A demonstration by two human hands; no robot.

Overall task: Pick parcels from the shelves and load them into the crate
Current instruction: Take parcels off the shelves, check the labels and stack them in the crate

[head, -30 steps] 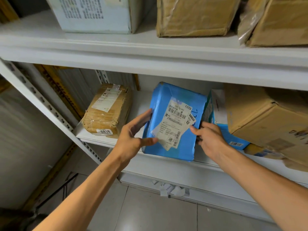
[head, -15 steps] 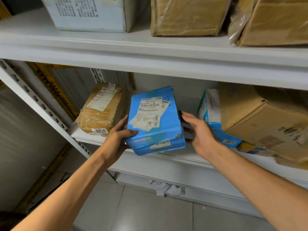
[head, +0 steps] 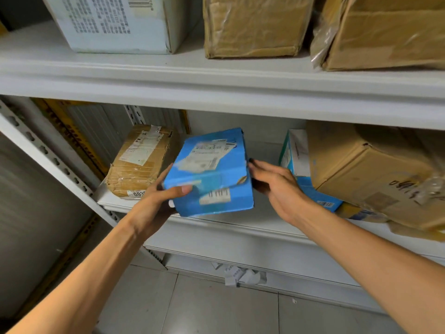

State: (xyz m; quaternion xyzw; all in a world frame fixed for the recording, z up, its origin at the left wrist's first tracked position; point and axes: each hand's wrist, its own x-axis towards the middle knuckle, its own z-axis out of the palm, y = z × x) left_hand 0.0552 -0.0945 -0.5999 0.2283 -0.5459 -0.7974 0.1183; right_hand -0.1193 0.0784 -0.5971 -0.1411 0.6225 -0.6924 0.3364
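Ideally, left hand (head: 154, 203) gripping the blue parcel (head: 212, 172) mid-frame, right hand (head: 274, 189) flat against its side, lift it clear level.

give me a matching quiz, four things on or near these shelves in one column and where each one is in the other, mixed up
Things:
1. blue parcel
2. white box
3. taped brown parcel
4. crumpled paper

Places:
a. on the floor, below the shelves
b. left end of the upper shelf
c. gripped by the left hand, with the right hand touching its side
d. left end of the lower shelf

Pairs: 1-c, 2-b, 3-d, 4-a
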